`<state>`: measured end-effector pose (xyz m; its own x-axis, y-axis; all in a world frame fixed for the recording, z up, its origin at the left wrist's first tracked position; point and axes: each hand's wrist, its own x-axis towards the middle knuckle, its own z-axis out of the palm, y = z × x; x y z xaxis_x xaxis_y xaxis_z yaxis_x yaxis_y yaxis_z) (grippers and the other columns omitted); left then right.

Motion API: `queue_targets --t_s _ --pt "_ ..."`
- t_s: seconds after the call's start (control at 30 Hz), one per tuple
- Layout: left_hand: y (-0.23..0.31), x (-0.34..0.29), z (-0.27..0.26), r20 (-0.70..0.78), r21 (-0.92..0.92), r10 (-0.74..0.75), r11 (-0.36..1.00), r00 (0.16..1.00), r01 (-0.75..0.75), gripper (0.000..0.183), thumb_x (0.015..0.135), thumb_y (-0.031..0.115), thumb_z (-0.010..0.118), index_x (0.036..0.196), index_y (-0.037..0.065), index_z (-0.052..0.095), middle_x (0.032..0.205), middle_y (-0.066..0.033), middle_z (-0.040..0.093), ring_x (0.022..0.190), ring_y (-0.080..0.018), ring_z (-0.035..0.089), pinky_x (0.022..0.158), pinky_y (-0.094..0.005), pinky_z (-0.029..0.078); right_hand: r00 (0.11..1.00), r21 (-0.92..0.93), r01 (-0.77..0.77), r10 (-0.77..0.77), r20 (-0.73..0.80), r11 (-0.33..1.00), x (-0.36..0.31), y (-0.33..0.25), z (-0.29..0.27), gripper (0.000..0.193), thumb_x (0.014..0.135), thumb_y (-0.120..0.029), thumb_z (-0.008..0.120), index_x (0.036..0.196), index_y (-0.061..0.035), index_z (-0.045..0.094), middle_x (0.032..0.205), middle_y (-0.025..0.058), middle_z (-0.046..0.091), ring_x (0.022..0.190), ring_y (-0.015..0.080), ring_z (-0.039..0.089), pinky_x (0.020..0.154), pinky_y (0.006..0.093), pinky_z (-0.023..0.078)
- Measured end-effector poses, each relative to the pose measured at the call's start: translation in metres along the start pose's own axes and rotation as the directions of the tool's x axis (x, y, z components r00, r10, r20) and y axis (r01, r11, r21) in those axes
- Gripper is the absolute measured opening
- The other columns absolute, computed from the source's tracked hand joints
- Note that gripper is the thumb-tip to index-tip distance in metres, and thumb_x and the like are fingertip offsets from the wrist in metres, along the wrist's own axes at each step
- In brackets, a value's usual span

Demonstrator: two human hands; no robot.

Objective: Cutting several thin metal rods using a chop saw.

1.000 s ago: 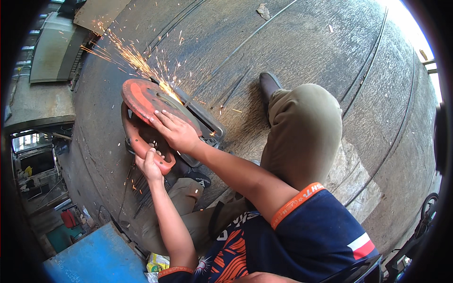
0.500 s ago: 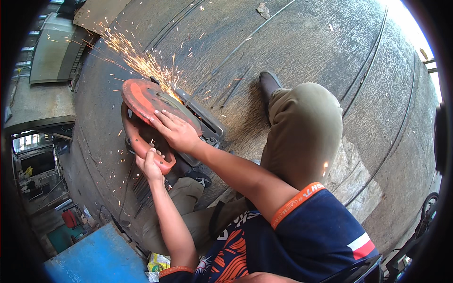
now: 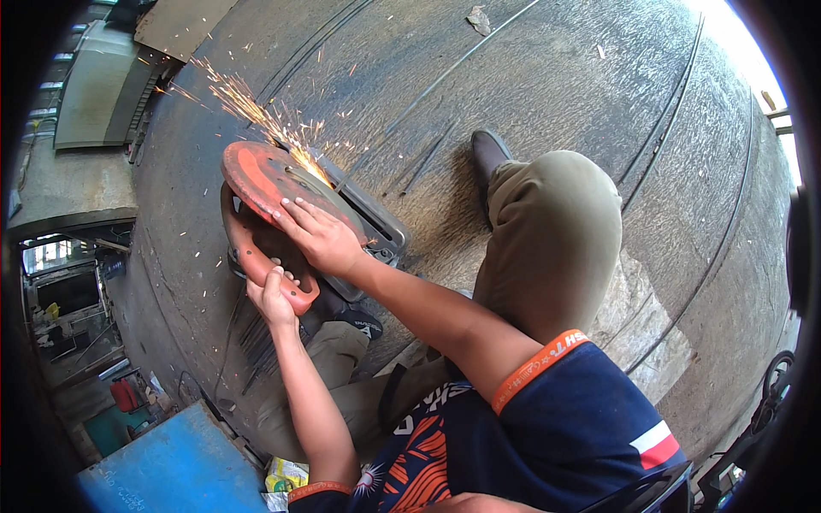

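So the orange-red metal chop saw with the round blade guard (image 3: 269, 184) is sitting left of centre in the frame, down on the grey concrete floor (image 3: 547, 77), and it's throwing a spray of yellow sparks (image 3: 256, 111) off toward the upper left. The left hand (image 3: 272, 297) is wrapping its fingers fully around the saw's curved orange handle (image 3: 248, 256), closed tight on it just below the guard. The right hand (image 3: 321, 235) is lying flat with fingers spread, pressing on the lower right side of the guard, not curled around anything, more of an open palm resting there. Just beside that hand, the saw's dark metal base and clamp (image 3: 376, 227) is poking out to the right.

Moving out, the person is crouching: a knee in khaki trousers (image 3: 556, 231) is filling the middle right, with a dark shoe (image 3: 489, 154) above it. A navy sleeve with an orange band (image 3: 564, 410) is taking up the bottom. At the lower left a blue flat surface (image 3: 171, 470) is showing, and at the upper left a grey metal sheet (image 3: 103, 85) is lying well apart from the saw.
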<state>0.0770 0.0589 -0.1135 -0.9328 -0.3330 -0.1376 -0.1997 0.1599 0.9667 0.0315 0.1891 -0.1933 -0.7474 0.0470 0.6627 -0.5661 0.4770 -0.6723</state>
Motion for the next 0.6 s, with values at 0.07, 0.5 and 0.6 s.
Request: queue_targets --t_s 0.07,0.5,0.6 --pt "0.0010 -0.0015 0.0023 -0.008 -0.017 -0.009 1.000 1.000 0.008 0.044 0.080 0.001 0.055 0.124 -0.002 0.050 0.101 -0.0102 0.056 0.067 -0.0149 0.058 0.055 -0.0275 0.054 1.000 -0.006 0.002 -0.002 -0.004 1.000 0.0000 0.0005 -0.0007 0.061 0.077 -0.011 0.061 0.137 -0.0051 0.048 0.134 0.0187 0.055 0.119 0.0370 0.057 0.099 0.0414 0.050" --pt "0.0017 -0.0026 0.0018 -0.009 -0.034 -0.012 0.999 1.000 0.012 0.044 0.081 0.001 0.055 0.124 -0.003 0.048 0.101 -0.0103 0.057 0.067 -0.0149 0.058 0.056 -0.0281 0.053 1.000 0.002 -0.012 0.012 -0.009 1.000 0.0010 -0.0022 -0.0021 0.059 0.078 -0.011 0.060 0.136 -0.0057 0.050 0.133 0.0182 0.056 0.118 0.0365 0.059 0.096 0.0408 0.051" --pt "0.0029 -0.0029 0.0030 -0.014 -0.027 -0.020 0.999 1.000 0.019 0.044 0.082 0.001 0.055 0.125 -0.003 0.048 0.101 -0.0103 0.057 0.068 -0.0150 0.058 0.057 -0.0280 0.053 1.000 0.000 -0.013 0.013 -0.003 1.000 0.0003 -0.0010 -0.0016 0.060 0.078 -0.011 0.060 0.137 -0.0057 0.049 0.133 0.0182 0.055 0.119 0.0366 0.058 0.097 0.0408 0.051"
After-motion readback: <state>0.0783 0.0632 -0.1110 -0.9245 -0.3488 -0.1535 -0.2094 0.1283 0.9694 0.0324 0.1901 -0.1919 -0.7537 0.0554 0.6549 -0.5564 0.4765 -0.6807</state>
